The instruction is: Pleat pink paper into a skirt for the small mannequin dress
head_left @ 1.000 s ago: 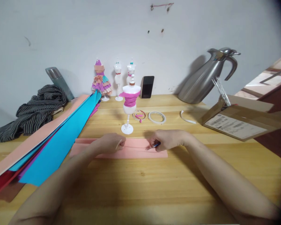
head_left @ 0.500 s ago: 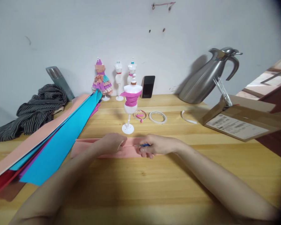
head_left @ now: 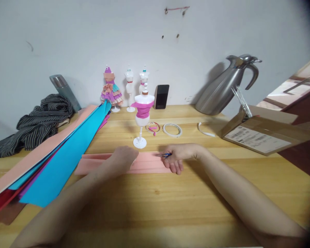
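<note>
A folded strip of pink crepe paper [head_left: 150,163] lies flat across the table in front of me. My left hand [head_left: 125,158] rests on its middle, fingers curled down and closed on the paper; the fingertips are partly hidden. In my right hand [head_left: 177,156] is a small pair of blue-handled scissors [head_left: 166,155], blades pointing left over the strip. The lower fingers of that hand lie on the paper's right end. Just behind the strip stands a small white dress form [head_left: 142,120], its chest wrapped in magenta paper.
Crepe paper sheets [head_left: 64,162] in several colours lie at left, beside a striped cloth [head_left: 43,115]. Behind are a dressed form [head_left: 110,88], a phone [head_left: 162,96] and tape rolls [head_left: 172,130]. A steel jug [head_left: 219,88] and a cardboard box [head_left: 258,136] stand at right.
My right hand has moved right along the strip with the scissors, and its lower fingers have spread onto the paper. My left hand stays nearly in place. The view has shifted slightly.
</note>
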The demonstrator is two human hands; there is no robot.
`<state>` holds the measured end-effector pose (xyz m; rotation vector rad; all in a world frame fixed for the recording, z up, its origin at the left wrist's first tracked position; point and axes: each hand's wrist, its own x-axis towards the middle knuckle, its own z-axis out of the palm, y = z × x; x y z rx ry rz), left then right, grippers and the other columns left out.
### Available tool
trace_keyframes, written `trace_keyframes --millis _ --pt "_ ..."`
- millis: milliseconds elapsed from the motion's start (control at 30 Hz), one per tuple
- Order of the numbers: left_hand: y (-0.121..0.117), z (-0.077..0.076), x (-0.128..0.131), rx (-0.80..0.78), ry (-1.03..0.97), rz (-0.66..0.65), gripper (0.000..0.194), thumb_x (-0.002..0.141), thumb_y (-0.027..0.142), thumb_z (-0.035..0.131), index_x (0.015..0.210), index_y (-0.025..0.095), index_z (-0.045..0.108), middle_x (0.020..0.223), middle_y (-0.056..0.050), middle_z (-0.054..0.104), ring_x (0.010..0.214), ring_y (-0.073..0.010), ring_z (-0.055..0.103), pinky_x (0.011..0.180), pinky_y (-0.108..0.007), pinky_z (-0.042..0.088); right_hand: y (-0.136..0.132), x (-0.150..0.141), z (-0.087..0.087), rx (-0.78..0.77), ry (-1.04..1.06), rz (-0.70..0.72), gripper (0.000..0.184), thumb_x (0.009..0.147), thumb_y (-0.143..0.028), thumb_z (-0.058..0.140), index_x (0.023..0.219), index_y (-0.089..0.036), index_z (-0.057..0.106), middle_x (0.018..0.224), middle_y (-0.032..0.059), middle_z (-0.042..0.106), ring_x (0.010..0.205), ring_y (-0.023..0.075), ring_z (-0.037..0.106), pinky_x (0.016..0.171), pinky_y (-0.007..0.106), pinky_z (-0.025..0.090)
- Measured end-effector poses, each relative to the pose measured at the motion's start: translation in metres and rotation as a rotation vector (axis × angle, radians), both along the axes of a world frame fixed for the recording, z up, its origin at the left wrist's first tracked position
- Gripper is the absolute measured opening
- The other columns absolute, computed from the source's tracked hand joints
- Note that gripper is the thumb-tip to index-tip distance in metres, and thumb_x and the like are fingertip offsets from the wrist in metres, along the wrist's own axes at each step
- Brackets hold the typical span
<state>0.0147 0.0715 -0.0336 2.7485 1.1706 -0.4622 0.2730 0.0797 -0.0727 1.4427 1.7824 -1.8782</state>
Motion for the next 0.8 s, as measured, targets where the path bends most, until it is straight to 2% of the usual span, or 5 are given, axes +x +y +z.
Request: trace_keyframes --millis 133,233,367,600,800 --pt "-0.014 0.009 0.011 -0.024 -0.010 -0.067 0.015 0.086 0.019 0.046 0.091 0.016 0.059 0.097 -0.012 0.066 0.084 -0.0266 0.061 0.065 -0.033 0.042 0.000 -0.001 0.000 0.002 0.004 0.003 0.041 0.064 -0.050 0.072 0.078 -0.014 0.059 0.062 0.0035 0.069 0.051 0.0164 0.066 0.045 0.025 0.051" --pt "-0.012 0.007 0.013 -0.154 -0.018 -0.125 0.015 0.083 0.033 0.057 0.085 0.018 0.056 0.090 -0.007 0.066 0.078 -0.0221 0.060 0.063 -0.029 0.039 0.000 -0.001 0.001 0.002 0.017 0.021 0.046 0.064 -0.056 0.071 0.078 -0.014 0.059 0.063 0.0040 0.069 0.052 0.0162 0.066 0.046 0.025 0.051" --pt "-0.003 0.001 0.010 -0.236 -0.071 -0.082 0.026 0.074 0.038 0.067 0.087 0.020 0.052 0.085 -0.001 0.064 0.073 -0.0179 0.056 0.055 -0.026 0.030 -0.001 0.000 0.003 0.021 0.024 0.028 0.045 0.067 -0.057 0.069 0.079 -0.014 0.058 0.063 0.0036 0.068 0.051 0.0153 0.065 0.044 0.023 0.048" --pt "-0.003 -0.001 0.005 -0.093 -0.067 -0.216 0.006 0.080 0.020 0.048 0.083 0.018 0.054 0.093 -0.006 0.062 0.076 -0.0187 0.054 0.061 -0.029 0.035 -0.003 0.002 0.013 0.149 0.042 0.128 0.030 0.076 -0.043 0.062 0.076 -0.013 0.060 0.055 -0.0013 0.060 0.042 0.0068 0.050 0.039 0.018 0.031" --pt "0.002 -0.007 0.001 -0.047 -0.127 -0.151 0.013 0.083 0.018 0.042 0.078 0.018 0.054 0.082 -0.006 0.064 0.068 -0.0174 0.053 0.058 -0.028 0.033 -0.002 0.006 0.018 0.310 0.210 0.083 0.031 0.070 -0.040 0.069 0.077 -0.011 0.060 0.066 -0.0013 0.057 0.056 0.0087 0.049 0.054 0.022 0.039"
